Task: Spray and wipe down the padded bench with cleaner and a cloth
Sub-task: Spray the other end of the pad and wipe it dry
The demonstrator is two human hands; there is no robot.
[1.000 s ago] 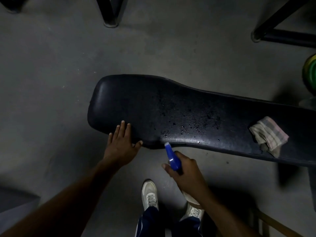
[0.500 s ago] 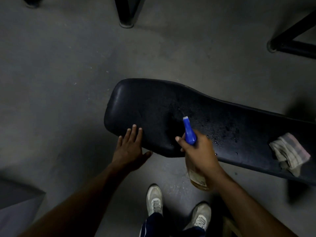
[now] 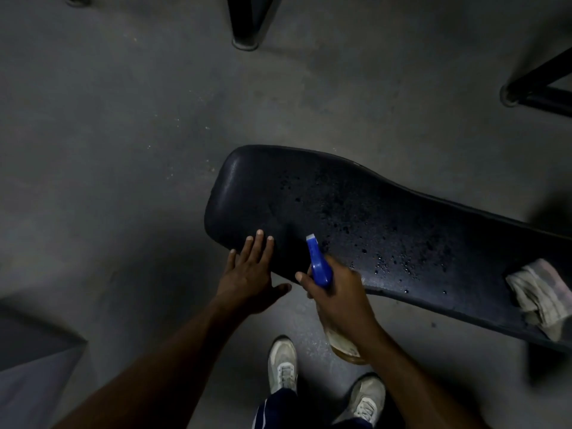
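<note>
The black padded bench [image 3: 309,193] runs from the centre to the right edge, its surface dotted with droplets. My left hand [image 3: 250,274] rests flat with straight fingers on the bench's near left edge. My right hand [image 3: 335,292] grips a spray bottle [image 3: 318,264] with a blue trigger head, nozzle aimed over the pad; the bottle's amber body shows below my wrist. A crumpled checked cloth [image 3: 540,294] lies on the bench at the far right.
Grey concrete floor [image 3: 123,150] surrounds the bench. Black equipment legs stand at the top centre [image 3: 246,23] and top right [image 3: 538,88]. My white shoes [image 3: 283,363] are on the floor below the bench. A grey shape [image 3: 28,366] sits at the lower left.
The right hand lifted the spray bottle from below the bench edge up over the pad. More droplets show on the left part of the pad. The view shifted so the bench sits further right.
</note>
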